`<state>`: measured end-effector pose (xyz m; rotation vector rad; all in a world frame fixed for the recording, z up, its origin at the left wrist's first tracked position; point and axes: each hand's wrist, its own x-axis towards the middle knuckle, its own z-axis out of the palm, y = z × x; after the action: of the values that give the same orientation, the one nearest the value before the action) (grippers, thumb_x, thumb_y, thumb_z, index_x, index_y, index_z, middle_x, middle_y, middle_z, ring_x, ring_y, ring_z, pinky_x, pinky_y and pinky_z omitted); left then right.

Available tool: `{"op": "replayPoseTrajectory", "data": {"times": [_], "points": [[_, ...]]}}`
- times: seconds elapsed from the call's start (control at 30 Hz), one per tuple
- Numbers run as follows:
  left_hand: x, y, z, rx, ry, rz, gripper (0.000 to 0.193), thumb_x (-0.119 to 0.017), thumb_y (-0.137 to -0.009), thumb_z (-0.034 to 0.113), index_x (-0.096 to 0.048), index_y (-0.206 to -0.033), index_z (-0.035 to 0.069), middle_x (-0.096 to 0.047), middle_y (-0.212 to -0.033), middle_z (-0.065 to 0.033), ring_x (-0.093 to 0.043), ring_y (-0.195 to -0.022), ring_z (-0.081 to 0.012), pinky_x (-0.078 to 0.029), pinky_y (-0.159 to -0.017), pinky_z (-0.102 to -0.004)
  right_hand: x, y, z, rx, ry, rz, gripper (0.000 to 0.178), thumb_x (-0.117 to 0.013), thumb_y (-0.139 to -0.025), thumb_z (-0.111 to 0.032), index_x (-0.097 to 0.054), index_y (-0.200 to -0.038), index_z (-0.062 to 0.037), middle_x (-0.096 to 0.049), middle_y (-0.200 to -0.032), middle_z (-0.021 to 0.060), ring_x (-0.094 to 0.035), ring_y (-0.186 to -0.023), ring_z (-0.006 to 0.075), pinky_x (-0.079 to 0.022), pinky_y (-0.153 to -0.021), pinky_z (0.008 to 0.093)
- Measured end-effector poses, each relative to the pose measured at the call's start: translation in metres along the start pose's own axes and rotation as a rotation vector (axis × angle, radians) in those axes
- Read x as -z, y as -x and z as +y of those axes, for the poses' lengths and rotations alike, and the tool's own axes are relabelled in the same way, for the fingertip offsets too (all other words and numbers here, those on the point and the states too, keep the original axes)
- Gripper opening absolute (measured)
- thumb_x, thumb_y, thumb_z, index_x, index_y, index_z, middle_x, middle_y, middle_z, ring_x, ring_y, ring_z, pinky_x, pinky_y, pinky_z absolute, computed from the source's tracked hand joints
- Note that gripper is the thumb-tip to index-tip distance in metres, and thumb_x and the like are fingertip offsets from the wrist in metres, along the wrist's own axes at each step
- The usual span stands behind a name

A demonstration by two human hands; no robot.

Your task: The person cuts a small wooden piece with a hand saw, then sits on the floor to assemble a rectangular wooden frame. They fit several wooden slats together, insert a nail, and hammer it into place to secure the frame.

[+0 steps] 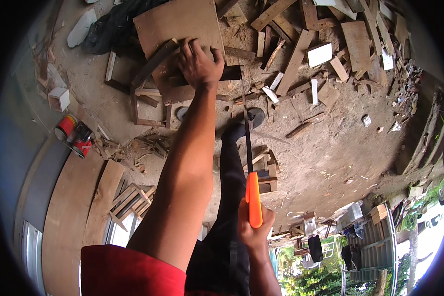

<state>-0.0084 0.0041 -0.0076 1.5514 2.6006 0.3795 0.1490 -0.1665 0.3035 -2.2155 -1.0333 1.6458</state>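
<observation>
My left hand [198, 64] bears down on a dark wooden strip [233, 73], its fingers bent over it and the thumb out to the right. Under the strip is a broad light-brown board [177, 22], together with some wooden pieces. My right hand [252, 234] is wrapped round the orange handle of a handsaw [254, 202]. The saw's thin dark blade points away from me, seen nearly edge-on. Its far end meets or passes beside the strip's right end; I cannot tell whether it is in a cut. My dark-shod foot [234, 130] is just left of the blade.
Wood offcuts [293, 61] lie heaped at the far right. Two red cans [81, 146] stand at the left near large plywood sheets [74, 207]. A wooden frame [150, 121] is below the board, and a small wooden piece like a stool [269, 170] lies right of my leg.
</observation>
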Motion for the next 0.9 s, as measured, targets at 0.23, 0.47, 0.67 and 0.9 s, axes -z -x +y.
{"op": "replayPoseTrajectory", "data": {"times": [0.23,0.47,0.67,0.9], "points": [[-0.003,0.0,0.009,-0.02,0.026,-0.037,0.048,-0.062,-0.074,0.034,-0.054,-0.114,0.009,-0.049,-0.133,-0.0102,-0.051,-0.119,-0.0327,-0.039,-0.099,-0.0465,-0.049,-0.174,-0.032,0.037,-0.143,0.046,0.014,-0.063,-0.081,-0.01,-0.063,-0.08,0.0036,-0.061,-0.063,0.0201,-0.066,-0.057,0.0277,-0.049,-0.055,0.0352],[0.004,-0.004,0.005,0.052,-0.027,-0.084,0.048,-0.063,-0.074,0.035,-0.053,-0.115,0.012,-0.048,-0.134,-0.0074,-0.049,-0.122,-0.0312,-0.039,-0.098,-0.0471,0.0,-0.031,-0.033,-0.047,-0.067,-0.013,0.012,-0.063,-0.083,-0.008,-0.063,-0.078,0.0037,-0.062,-0.061,0.0155,-0.067,-0.057,0.0247,-0.051,-0.058,0.0329],[0.004,-0.003,0.01,0.041,0.036,-0.14,0.049,-0.063,-0.074,0.035,-0.053,-0.116,0.011,-0.047,-0.135,-0.0086,-0.046,-0.125,-0.0315,-0.038,-0.099,-0.0479,-0.054,-0.213,-0.043,0.035,-0.066,0.012,0.015,-0.057,-0.083,-0.009,-0.059,-0.076,0.0042,-0.057,-0.058,0.0198,-0.058,-0.048,0.0202,-0.044,-0.049,0.0349],[0.007,0.003,-0.002,0.023,-0.008,-0.084,0.048,-0.065,-0.074,0.036,-0.053,-0.113,0.011,-0.046,-0.135,-0.0076,-0.047,-0.124,-0.0311,-0.039,-0.099,-0.0488,0.012,-0.009,-0.033,-0.034,-0.009,-0.039,0.017,-0.062,-0.086,-0.009,-0.061,-0.074,0.0028,-0.058,-0.057,0.0126,-0.06,-0.051,0.0147,-0.047,-0.052,0.0311]]}}
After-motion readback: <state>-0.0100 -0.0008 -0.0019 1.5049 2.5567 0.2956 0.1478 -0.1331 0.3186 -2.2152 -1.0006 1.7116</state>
